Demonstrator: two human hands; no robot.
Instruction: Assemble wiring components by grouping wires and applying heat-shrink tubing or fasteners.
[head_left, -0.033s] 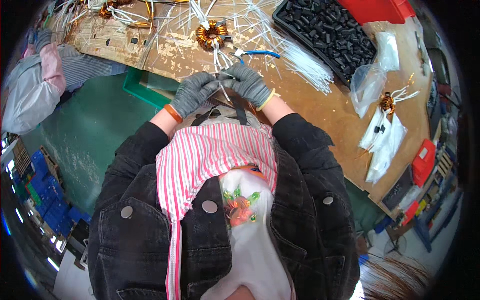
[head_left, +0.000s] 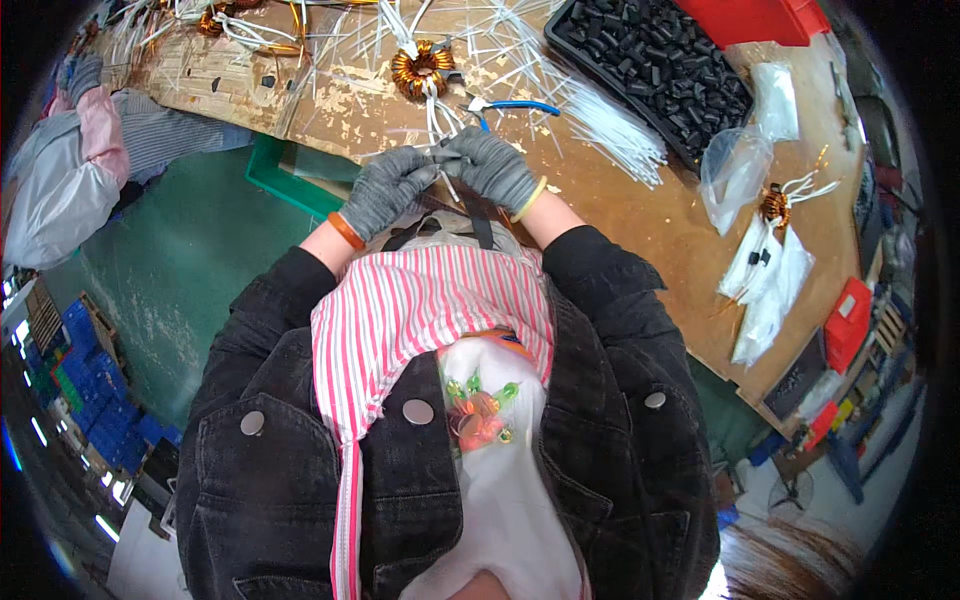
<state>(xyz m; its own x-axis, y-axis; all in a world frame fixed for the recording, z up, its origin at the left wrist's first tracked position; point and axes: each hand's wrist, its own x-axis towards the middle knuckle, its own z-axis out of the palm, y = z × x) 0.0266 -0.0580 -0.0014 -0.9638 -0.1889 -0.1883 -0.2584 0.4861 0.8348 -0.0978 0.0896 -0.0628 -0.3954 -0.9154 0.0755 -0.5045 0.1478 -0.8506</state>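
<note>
Head view (fisheye), down toward hands (head_left: pixel 388 187)

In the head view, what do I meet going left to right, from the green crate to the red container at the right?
Green crate → left hand → right hand → bundle of white strips → small copper coil → red container.

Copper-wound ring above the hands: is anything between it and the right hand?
Yes: white leads below the ring, and the blue-handled tool just beyond the right hand, to the ring's lower right.
</note>
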